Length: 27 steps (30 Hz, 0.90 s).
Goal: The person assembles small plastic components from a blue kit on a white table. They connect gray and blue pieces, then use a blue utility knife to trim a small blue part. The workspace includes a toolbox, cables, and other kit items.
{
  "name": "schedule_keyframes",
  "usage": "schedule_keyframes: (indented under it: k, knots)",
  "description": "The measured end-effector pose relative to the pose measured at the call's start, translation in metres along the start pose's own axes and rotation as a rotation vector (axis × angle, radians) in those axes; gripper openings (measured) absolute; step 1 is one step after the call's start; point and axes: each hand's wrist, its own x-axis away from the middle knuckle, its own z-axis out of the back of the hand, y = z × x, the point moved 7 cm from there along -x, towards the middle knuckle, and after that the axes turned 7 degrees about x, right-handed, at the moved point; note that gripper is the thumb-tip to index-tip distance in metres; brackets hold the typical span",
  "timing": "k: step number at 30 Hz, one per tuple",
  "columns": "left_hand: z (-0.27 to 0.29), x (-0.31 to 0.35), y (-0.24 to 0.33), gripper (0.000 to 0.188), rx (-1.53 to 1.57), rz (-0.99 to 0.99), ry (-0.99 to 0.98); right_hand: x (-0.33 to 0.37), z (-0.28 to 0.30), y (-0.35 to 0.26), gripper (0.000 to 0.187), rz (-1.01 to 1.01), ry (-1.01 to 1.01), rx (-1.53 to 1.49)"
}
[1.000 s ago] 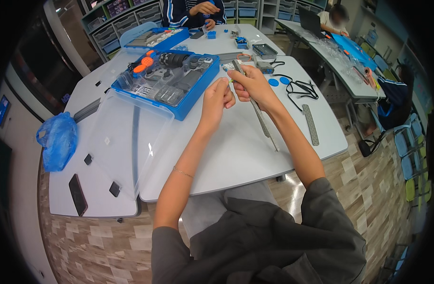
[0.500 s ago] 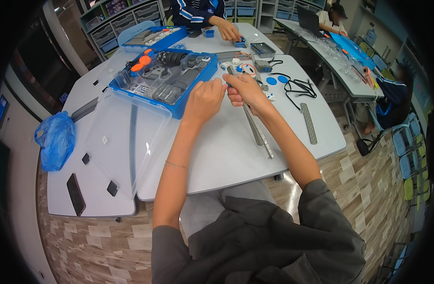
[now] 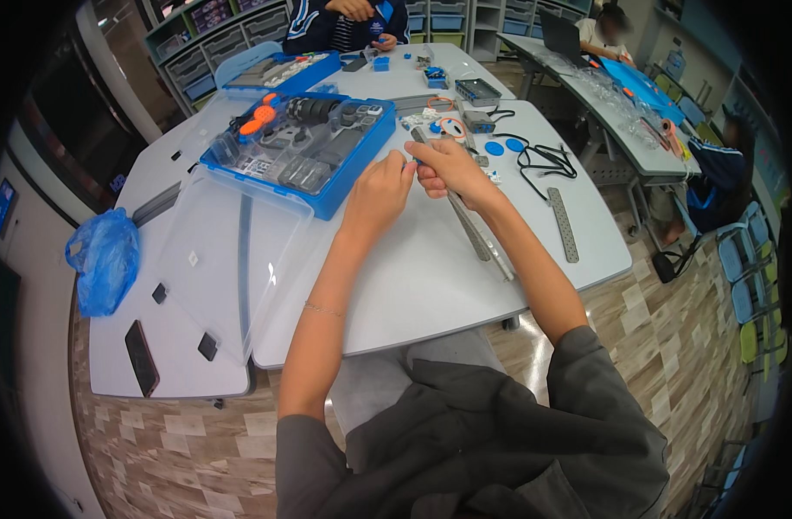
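At upper centre, your right hand grips grey beams; your left hand's fingers curl closed, contents hidden. Apparently you're fitting parts; hold the beams steady.

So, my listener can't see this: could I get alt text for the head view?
A person's right grip holds long gray strips over a white table, the left grip close beside it. Nearby: an open blue parts box and blue discs.

On the table, the parts box lies left of the beams, the cable right; behind, seemingly, a tray.
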Motion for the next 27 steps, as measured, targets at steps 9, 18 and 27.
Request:
schedule_keyframes:
  k: [9, 18, 27]
  knots:
    - [-0.032, 0.008, -0.025, 0.028, 1.322, 0.733, -0.030, 0.001, 0.013, 0.006, 0.030, -0.114, -0.160, -0.074]
    - [-0.039, 0.012, 0.019, 0.042, 1.485, 0.767, -0.386, 0.001, 0.013, 0.006, 0.051, -0.006, -0.083, 0.333]
    - [-0.013, 0.018, 0.045, 0.050, 1.210, 0.764, -0.028, 0.029, -0.014, -0.026, 0.048, -0.057, -0.348, 0.143]
